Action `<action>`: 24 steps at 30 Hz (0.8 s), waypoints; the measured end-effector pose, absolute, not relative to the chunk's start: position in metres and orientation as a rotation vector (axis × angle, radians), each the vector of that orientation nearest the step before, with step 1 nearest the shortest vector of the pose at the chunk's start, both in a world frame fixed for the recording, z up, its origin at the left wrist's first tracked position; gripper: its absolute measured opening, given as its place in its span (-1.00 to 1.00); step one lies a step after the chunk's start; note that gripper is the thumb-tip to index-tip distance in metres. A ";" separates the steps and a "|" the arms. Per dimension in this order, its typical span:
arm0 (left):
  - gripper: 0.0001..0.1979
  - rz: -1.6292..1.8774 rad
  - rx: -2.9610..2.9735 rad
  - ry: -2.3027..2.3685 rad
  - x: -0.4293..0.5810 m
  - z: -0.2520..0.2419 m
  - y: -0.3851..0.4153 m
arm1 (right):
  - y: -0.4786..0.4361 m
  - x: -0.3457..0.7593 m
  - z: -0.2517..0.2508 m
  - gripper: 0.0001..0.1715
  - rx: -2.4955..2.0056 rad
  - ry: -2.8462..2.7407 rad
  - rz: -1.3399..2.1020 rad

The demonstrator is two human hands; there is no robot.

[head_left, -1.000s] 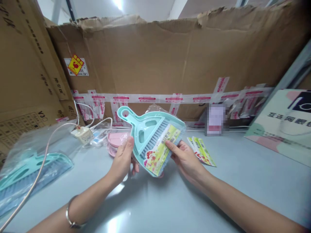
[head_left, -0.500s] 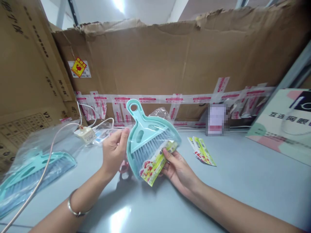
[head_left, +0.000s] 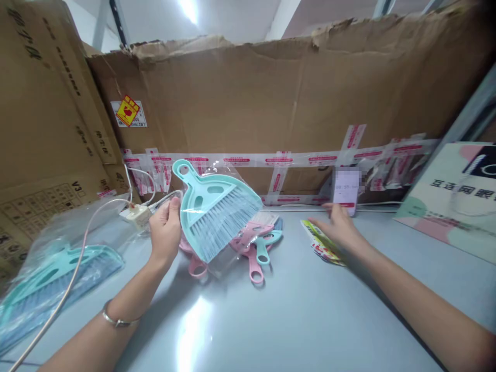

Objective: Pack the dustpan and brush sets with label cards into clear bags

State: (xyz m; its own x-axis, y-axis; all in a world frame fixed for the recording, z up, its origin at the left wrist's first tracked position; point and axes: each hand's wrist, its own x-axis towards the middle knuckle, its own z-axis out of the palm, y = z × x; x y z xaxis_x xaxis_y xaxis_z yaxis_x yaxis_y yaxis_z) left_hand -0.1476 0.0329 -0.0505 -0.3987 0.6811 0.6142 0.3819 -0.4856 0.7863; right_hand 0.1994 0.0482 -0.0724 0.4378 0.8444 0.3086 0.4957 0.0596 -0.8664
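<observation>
My left hand (head_left: 166,225) pinches the left edge of a mint-green dustpan (head_left: 205,192) in a clear plastic bag. A brush with grey-blue bristles (head_left: 228,217) is nested in the pan, tilted above the table. My right hand (head_left: 340,227), slightly blurred, is over a small fan of yellow-green printed cards (head_left: 323,244), its thumb and fingers apart. Its fingertips are close to the lower part of a phone (head_left: 345,188) leaning upright at the back; whether they touch is unclear. Behind the held set lie pink dustpan handles (head_left: 254,266) and a mint one (head_left: 262,252), partly hidden.
Another bagged mint dustpan set (head_left: 65,268) lies at left, crossed by a pale cable (head_left: 73,274). A white power adapter (head_left: 137,214) sits behind it. A large taped cardboard box (head_left: 240,98) walls the back of the table (head_left: 294,320); a printed board (head_left: 449,201) leans at right.
My right hand has left the dustpan and moved right to the fanned cards and phone. The card it held against the pan no longer shows there. My left hand has shifted the dustpan left.
</observation>
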 end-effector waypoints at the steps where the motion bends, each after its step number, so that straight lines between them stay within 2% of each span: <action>1: -0.62 1.972 1.576 1.478 -0.145 -0.052 0.032 | 0.043 0.193 -0.070 -0.69 -1.497 -1.233 0.258; 3: -0.63 1.946 1.591 1.507 -0.139 -0.054 0.029 | 0.026 0.167 -0.065 -0.75 -1.280 -1.330 0.274; 7: -0.70 1.967 1.571 1.509 -0.125 -0.058 0.020 | -0.007 0.104 -0.064 -0.67 -1.067 -1.367 0.995; 10: -0.75 1.953 1.487 1.455 -0.114 -0.058 0.009 | -0.012 0.085 -0.071 -0.61 -0.971 -1.145 1.291; 14: -0.77 1.700 1.357 1.249 -0.101 -0.056 -0.005 | -0.010 0.090 -0.075 -0.62 -0.792 -0.889 1.440; 20: -0.70 1.348 1.679 0.972 -0.111 -0.051 -0.006 | -0.007 0.109 -0.068 -0.63 -0.786 -0.817 1.451; 22: -0.68 1.316 1.659 0.987 -0.123 -0.044 0.000 | -0.006 0.116 -0.065 -0.59 -0.823 -0.819 1.444; 24: -0.60 1.435 1.543 1.009 -0.135 -0.033 0.007 | -0.006 0.121 -0.062 -0.56 -0.856 -0.856 1.472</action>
State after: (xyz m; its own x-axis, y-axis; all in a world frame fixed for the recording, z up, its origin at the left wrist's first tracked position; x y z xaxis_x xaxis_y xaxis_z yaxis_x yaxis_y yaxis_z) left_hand -0.1355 0.0068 -0.0332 0.0455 0.9257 0.3756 0.0404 -0.3773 0.9252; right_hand 0.1210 -0.0058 -0.0624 -0.0607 0.9975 -0.0370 -0.4616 -0.0610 -0.8850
